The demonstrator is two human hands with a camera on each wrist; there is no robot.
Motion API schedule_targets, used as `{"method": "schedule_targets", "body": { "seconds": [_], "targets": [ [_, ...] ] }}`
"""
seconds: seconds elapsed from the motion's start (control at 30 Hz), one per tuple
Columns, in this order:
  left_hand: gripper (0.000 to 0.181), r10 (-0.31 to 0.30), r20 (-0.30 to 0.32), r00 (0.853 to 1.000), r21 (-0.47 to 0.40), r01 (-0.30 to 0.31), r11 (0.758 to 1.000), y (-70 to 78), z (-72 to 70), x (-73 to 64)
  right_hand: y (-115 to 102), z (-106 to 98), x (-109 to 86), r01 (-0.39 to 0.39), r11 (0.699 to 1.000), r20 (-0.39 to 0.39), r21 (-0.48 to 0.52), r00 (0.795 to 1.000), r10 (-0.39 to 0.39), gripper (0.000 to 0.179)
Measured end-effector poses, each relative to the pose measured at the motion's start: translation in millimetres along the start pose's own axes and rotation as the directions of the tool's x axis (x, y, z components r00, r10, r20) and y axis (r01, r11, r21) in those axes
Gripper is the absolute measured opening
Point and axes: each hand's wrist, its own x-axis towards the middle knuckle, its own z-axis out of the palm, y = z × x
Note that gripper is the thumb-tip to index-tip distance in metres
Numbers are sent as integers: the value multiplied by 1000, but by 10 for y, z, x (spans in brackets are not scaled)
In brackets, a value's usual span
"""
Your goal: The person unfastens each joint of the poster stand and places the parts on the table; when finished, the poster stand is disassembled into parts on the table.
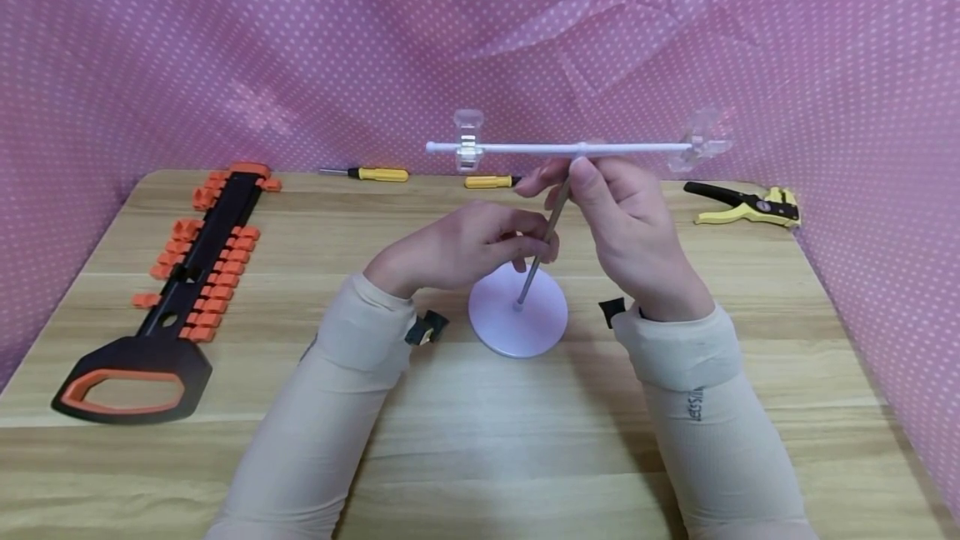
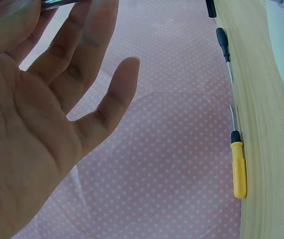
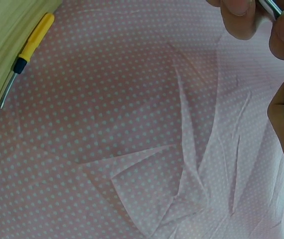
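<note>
A T-shaped stand is between both hands: a round white base [image 1: 517,336], a thin metal pole [image 1: 532,280] and a white crossbar [image 1: 517,148]. Clear plastic clips [image 1: 468,140] hang at either end of the bar. My left hand [image 1: 472,244] pinches the pole partway up, and the left wrist view shows its little finger held away. Up at the joint, my right hand [image 1: 630,232] grips the crossbar where it meets the pole, thumb in front. The pole leans to the right. Whether the base touches the table cannot be told.
A black rack with orange clips [image 1: 198,257] lies along the left. Yellow-handled screwdrivers [image 1: 382,175] lie along the back edge, before a pink dotted cloth [image 1: 337,48]. Yellow-and-black wire strippers [image 1: 750,207] lie at the back right of the wooden table [image 1: 480,457].
</note>
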Motion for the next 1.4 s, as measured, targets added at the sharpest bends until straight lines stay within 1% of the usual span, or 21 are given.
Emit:
{"method": "schedule_targets", "body": {
  "seconds": [0.27, 0.57, 0.77, 1.03, 1.4],
  "targets": [
    [22, 5, 0, 1000, 8, -5, 1000, 2, 2, 2, 2, 9, -1, -6, 1000, -28, 14, 1000, 6, 47],
    [21, 1, -4, 1000, 0, -1, 1000, 0, 7, -4, -10, 18, -4, -12, 1000, -23, 11, 1000, 12, 49],
    [20, 7, -8, 1000, 7, -7, 1000, 1, 10, -11, 1, 10, -12, -26, 1000, -21, 16, 999, 26, 42],
    [20, 7, -10, 1000, 14, -7, 1000, 3, 7, -13, 0, 17, -14, -28, 1000, -29, 9, 999, 28, 47],
    [20, -8, -8, 1000, -4, 8, 1000, 10, 8, -12, 2, 17, -18, -18, 1000, -33, 14, 999, 19, 46]
  ]
}}
